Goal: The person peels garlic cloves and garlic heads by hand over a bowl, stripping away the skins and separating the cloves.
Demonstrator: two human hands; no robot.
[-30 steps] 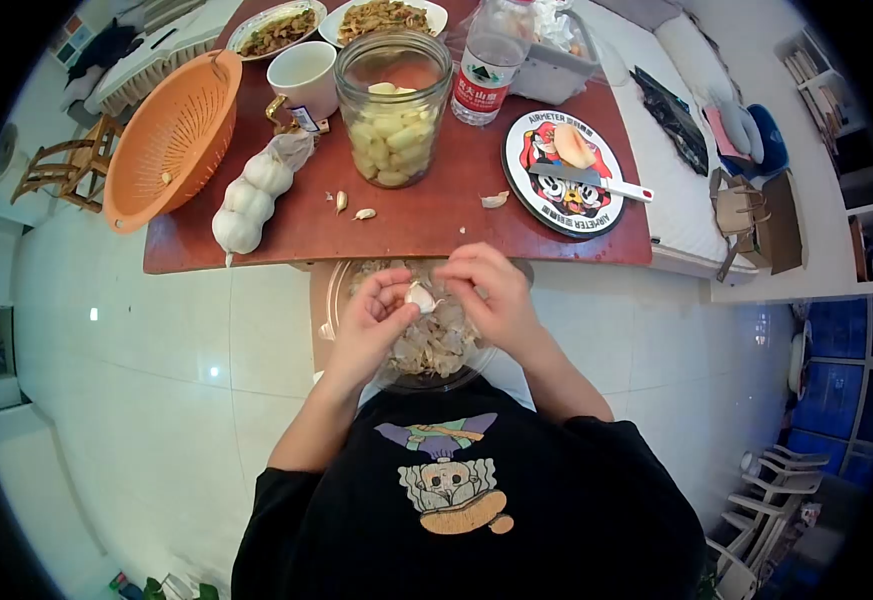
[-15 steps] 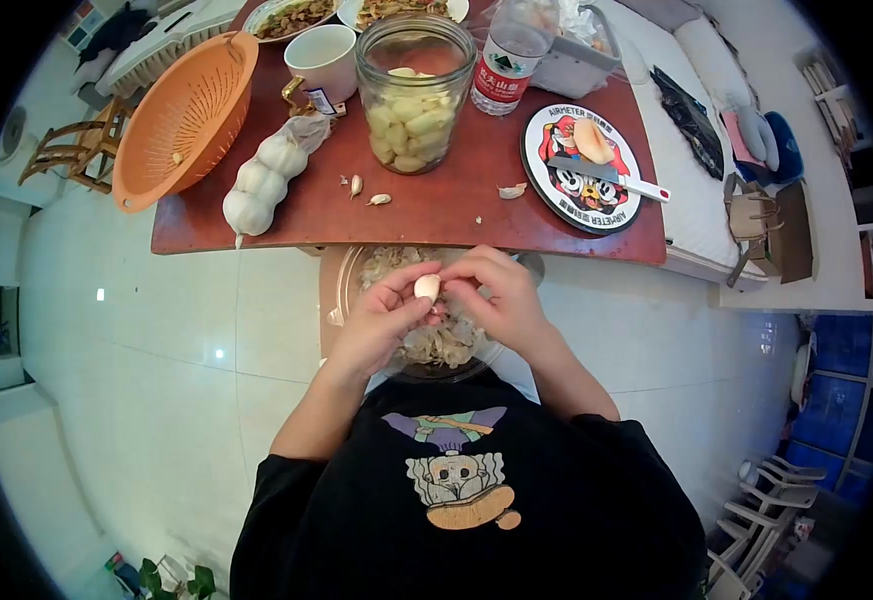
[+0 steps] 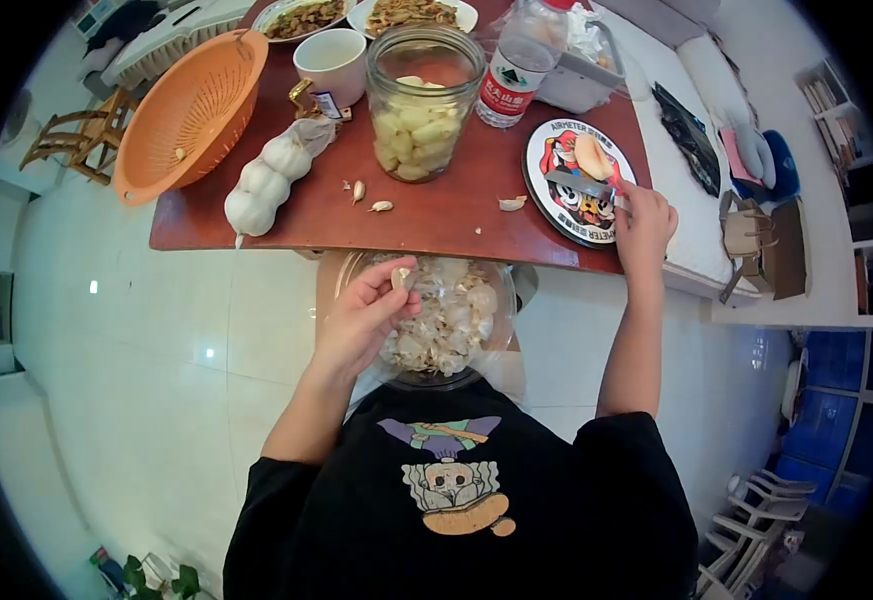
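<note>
One "AIRMETER" plate [image 3: 562, 222], right hand [image 3: 646, 222] on knife [image 3: 578, 185]

Your pale garlic clove [image 3: 403, 279] is sitting upright, pinched in the fingers [image 3: 390, 303] of your left hand, above the bowl [image 3: 505, 303] of papery skins. Your knife [image 3: 578, 184] is lying across the round printed plate [image 3: 546, 213], its grey blade pointing left, its handle being mostly hidden by your right hand [image 3: 647, 228].
</note>
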